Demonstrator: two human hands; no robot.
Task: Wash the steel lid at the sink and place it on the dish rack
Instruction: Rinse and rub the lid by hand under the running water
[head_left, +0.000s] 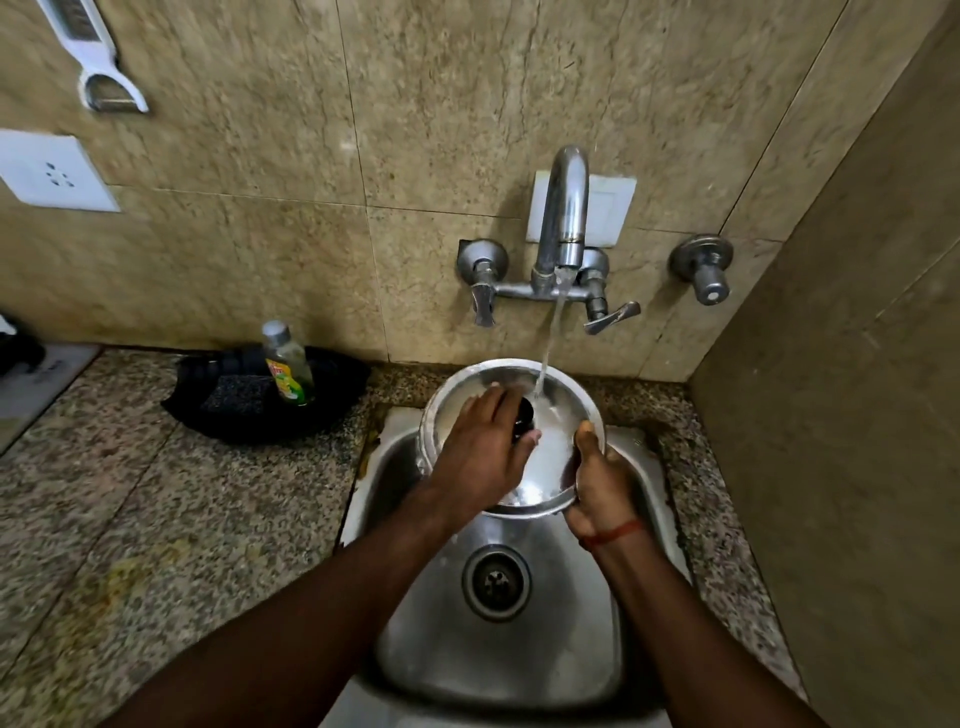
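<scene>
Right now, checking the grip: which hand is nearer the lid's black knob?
Left. The left hand lies on the steel lid, thumb and fingers flanking the black knob; the right hand grips the rim to the knob's right, clear of it.

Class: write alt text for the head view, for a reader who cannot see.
A steel lid is held under running water from a tap, over a sink. The right hand grips its rim; the left hand rests on it beside the black knob.

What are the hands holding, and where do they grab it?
The right hand grips the steel lid by its rim, thumb on top. The left hand lies over the lid by its black knob; whether it grips that cannot be told.
</scene>
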